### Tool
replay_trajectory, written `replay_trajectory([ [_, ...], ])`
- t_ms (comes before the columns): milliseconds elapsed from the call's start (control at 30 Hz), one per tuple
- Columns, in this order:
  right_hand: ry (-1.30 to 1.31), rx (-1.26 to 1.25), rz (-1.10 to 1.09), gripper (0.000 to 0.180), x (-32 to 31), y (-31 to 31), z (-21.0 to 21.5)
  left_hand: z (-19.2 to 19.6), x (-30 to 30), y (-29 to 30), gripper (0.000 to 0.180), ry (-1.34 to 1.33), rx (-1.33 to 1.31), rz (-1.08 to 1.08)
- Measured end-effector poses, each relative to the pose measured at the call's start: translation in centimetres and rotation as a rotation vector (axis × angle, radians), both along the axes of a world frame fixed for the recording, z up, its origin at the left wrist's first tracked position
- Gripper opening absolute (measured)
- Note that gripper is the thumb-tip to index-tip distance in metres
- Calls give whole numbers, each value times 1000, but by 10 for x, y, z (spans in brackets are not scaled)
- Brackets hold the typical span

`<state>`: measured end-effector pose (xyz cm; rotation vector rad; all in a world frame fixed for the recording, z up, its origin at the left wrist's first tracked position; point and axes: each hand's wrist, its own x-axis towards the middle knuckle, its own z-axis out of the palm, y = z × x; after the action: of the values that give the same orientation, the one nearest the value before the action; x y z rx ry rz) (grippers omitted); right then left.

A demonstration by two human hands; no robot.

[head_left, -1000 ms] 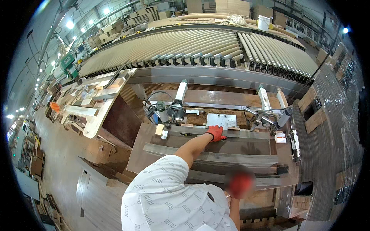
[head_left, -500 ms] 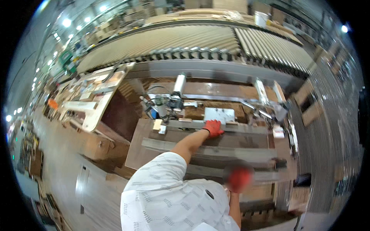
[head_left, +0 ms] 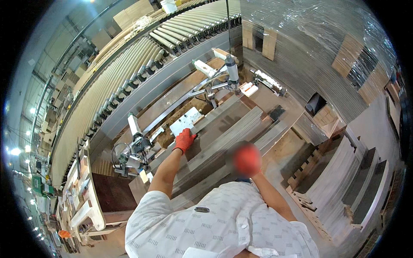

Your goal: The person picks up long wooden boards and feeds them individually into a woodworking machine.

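A large workshop lit by ceiling lamps. A brown worktable (head_left: 286, 102) stands at a slant before a person in a white patterned shirt. Beyond its far edge runs a long roller conveyor (head_left: 129, 74); past its right end rises a tall stack of grey boards (head_left: 297, 71) under clear film. Off the left end, a side bench (head_left: 97, 215) is littered with wood pieces.

Long grey strips (head_left: 241, 130) lie along the table in rows, roughly parallel to its far edge. They are straight, narrow and flat; the middle row shows several thin layers piled up. A small black piece (head_left: 276, 112) sits near the right end, and a white block (head_left: 248, 89) by the far right corner.

The left hand (head_left: 185, 141), in a red glove, lies palm down at the far edge, over the strip there and just beside a pale metal plate (head_left: 186, 121). Its fingers reach forward, the thumb apart from them. The right hand (head_left: 247, 159), also red, is over the near edge; it is blurred, so I cannot tell how its fingers stand.
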<state>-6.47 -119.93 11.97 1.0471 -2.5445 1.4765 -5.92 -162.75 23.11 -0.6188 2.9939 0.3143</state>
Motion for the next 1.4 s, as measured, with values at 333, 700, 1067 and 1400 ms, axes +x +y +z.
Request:
replay_trajectory([
  [333,531,116,-111,22,-18,-22,-1,14,7,-9,55,235,-18,-125],
  [700,379,51,-98,24,-11,-15,3,121,45,90,56,432,249,-332],
  [1067,484,251,91,68,7,1,87,123,157,131,59,332,-20,-277],
  [1400,563,242,197,80,3,2,102,125,166,118,67,233,190,-89],
])
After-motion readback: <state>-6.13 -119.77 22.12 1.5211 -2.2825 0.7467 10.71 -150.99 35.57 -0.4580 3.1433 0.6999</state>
